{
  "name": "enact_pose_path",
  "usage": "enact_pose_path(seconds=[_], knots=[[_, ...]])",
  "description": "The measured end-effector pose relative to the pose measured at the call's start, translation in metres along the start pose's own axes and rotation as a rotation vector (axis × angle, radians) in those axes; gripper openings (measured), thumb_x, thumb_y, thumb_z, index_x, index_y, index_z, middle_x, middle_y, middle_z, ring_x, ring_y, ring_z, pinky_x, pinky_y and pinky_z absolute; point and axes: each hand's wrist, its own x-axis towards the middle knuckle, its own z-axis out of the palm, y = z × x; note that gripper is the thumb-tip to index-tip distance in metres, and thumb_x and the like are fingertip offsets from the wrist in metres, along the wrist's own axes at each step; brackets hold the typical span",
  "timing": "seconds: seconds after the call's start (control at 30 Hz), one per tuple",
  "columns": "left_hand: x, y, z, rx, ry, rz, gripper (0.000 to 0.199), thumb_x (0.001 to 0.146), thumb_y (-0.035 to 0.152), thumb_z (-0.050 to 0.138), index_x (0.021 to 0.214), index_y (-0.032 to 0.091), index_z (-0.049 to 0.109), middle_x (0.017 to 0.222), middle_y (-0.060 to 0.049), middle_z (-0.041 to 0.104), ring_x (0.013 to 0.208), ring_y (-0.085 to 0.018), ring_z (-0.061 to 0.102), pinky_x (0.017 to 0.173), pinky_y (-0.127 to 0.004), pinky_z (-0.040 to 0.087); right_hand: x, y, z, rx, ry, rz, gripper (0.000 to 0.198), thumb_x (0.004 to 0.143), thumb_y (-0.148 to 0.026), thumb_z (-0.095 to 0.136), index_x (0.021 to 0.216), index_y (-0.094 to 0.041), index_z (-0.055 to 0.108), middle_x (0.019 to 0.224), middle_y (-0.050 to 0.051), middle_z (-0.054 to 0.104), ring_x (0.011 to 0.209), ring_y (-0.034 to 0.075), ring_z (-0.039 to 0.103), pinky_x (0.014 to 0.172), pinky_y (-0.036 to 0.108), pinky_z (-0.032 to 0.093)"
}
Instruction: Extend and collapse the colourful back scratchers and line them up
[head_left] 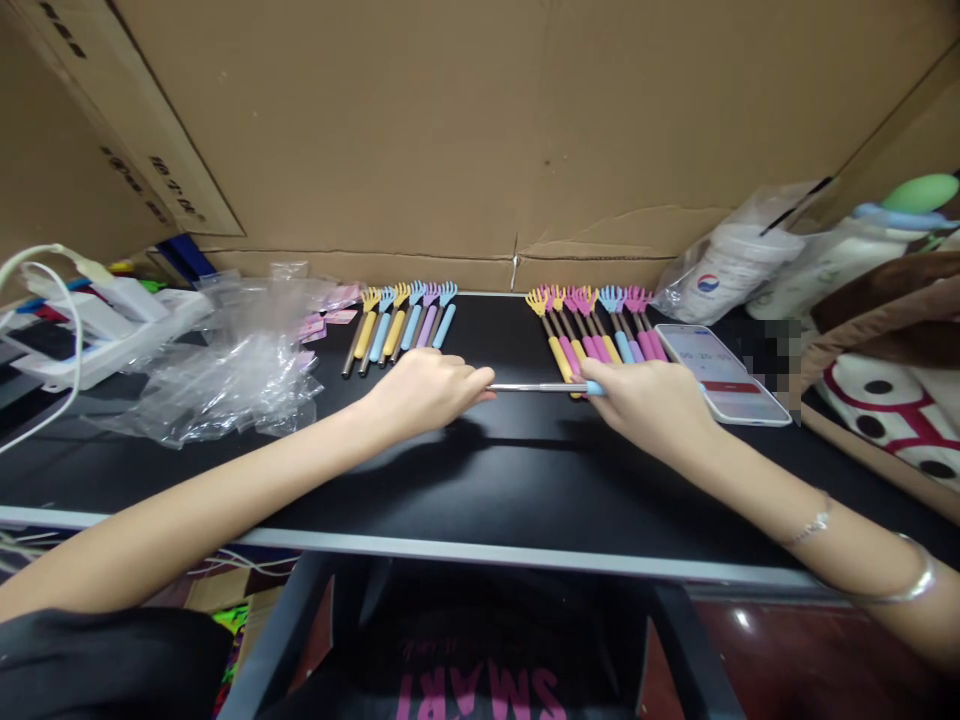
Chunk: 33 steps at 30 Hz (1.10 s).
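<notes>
Both hands are engaged on a single item, a back scratcher [536, 387], judged to be so from its bare metal rod and blue grip, which match those of its neighbours. The left hand [431, 385] is closed in a fist over the rod's left end; the claw is not visible and appears to be covered by that fist. The right hand [649, 400] is closed around the blue grip, thumb and fingers toward the middle of the rod. The item lies directly between the hands, its long axis running left to right, nearly level and roughly parallel to the front edge of the worktop [517, 500]. It is held clear of the surface, with a shadow beneath. Neither hand is nearer to it, each having one end. Beyond the hands are two rows of similar items, claws pointing away from the person, so their axes run broadly across that of the held one. The left row [395, 332] is nearer the left hand, the right row [598, 347] nearer the right; the right hand overlaps the latter's near ends in view, and contact cannot be determined. Between the rows is a gap, located beyond the held rod. Clear plastic bags [247, 360] lie in a heap left of the left row. A phone [720, 365] lies face up just beside the right row. A cardboard panel [450, 150] stands behind the worktop.
</notes>
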Motion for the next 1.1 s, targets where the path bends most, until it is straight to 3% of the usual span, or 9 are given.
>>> enact_pose_path(seconds=[0.13, 0.33, 0.43, 0.63, 0.8, 0.93, 1.0, 1.1], knots=[[0.012, 0.015, -0.005, -0.037, -0.012, -0.008, 0.030, 0.094, 0.035, 0.043, 0.070, 0.018, 0.051, 0.053, 0.000, 0.054, 0.046, -0.013, 0.052, 0.045, -0.027, 0.018, 0.006, -0.023, -0.010, 0.054, -0.021, -0.022, 0.033, 0.092, -0.032, 0.032, 0.084, -0.022, 0.062, 0.061, 0.004, 0.064, 0.052, 0.014, 0.054, 0.050, 0.026, 0.011], [0.011, 0.014, -0.002, -0.041, -0.003, -0.029, 0.028, 0.094, 0.035, 0.044, 0.073, 0.019, 0.053, 0.055, 0.000, 0.055, 0.047, -0.014, 0.052, 0.044, -0.027, 0.018, 0.009, -0.024, -0.013, 0.039, 0.010, -0.051, 0.031, 0.091, -0.032, 0.034, 0.081, -0.020, 0.061, 0.061, 0.004, 0.064, 0.051, 0.014, 0.052, 0.050, 0.026, 0.010], [0.014, 0.017, -0.003, -0.026, 0.026, -0.015, 0.025, 0.093, 0.033, 0.046, 0.074, 0.019, 0.053, 0.055, 0.001, 0.055, 0.050, -0.014, 0.053, 0.046, -0.027, 0.023, 0.009, -0.030, -0.014, 0.060, 0.032, -0.097, 0.032, 0.092, -0.033, 0.032, 0.081, -0.020, 0.061, 0.067, 0.003, 0.065, 0.051, 0.013, 0.052, 0.050, 0.026, 0.009], [0.017, 0.017, -0.006, -0.011, 0.074, 0.030, 0.026, 0.093, 0.033, 0.046, 0.074, 0.019, 0.055, 0.056, 0.000, 0.053, 0.054, -0.014, 0.052, 0.052, -0.027, 0.031, 0.009, -0.038, -0.015, 0.071, 0.043, -0.160, 0.040, 0.095, -0.033, 0.026, 0.079, -0.020, 0.060, 0.058, 0.003, 0.060, 0.044, 0.009, 0.043, 0.051, 0.027, 0.009], [-0.014, -0.033, 0.000, 0.131, 0.015, -0.039, 0.034, 0.095, 0.037, 0.039, 0.073, 0.021, 0.058, 0.062, -0.002, 0.057, 0.059, -0.015, 0.053, 0.050, -0.026, 0.027, -0.001, 0.016, -0.004, -0.024, 0.129, -0.076, 0.030, 0.089, -0.024, 0.034, 0.073, -0.019, 0.058, 0.056, 0.003, 0.059, 0.046, 0.010, 0.040, 0.051, 0.026, 0.010], [-0.061, -0.081, -0.005, 0.233, -0.059, -0.074, 0.036, 0.096, 0.038, 0.035, 0.074, 0.022, 0.058, 0.064, -0.001, 0.058, 0.062, -0.015, 0.052, 0.053, -0.025, 0.028, -0.024, 0.083, 0.009, -0.184, 0.077, -0.042, 0.034, 0.087, -0.036, 0.036, 0.065, -0.019, 0.056, 0.056, 0.005, 0.057, 0.050, 0.012, 0.041, 0.049, 0.025, 0.011], [-0.081, -0.095, -0.011, 0.268, -0.055, -0.115, 0.034, 0.095, 0.039, 0.038, 0.073, 0.022, 0.057, 0.066, 0.000, 0.059, 0.063, -0.014, 0.049, 0.054, -0.024, 0.027, -0.037, 0.109, 0.013, -0.264, 0.041, 0.068, 0.035, 0.086, -0.035, 0.034, 0.061, -0.018, 0.053, 0.056, 0.006, 0.056, 0.050, 0.012, 0.040, 0.049, 0.024, 0.012], [-0.099, -0.103, -0.020, 0.290, -0.056, -0.123, 0.034, 0.094, 0.039, 0.040, 0.070, 0.021, 0.055, 0.063, 0.001, 0.055, 0.060, -0.013, 0.045, 0.052, -0.024, 0.025, -0.050, 0.130, 0.016, -0.288, -0.016, 0.092, 0.035, 0.086, -0.037, 0.034, 0.061, -0.019, 0.050, 0.060, 0.006, 0.057, 0.053, 0.013, 0.042, 0.049, 0.024, 0.015]])
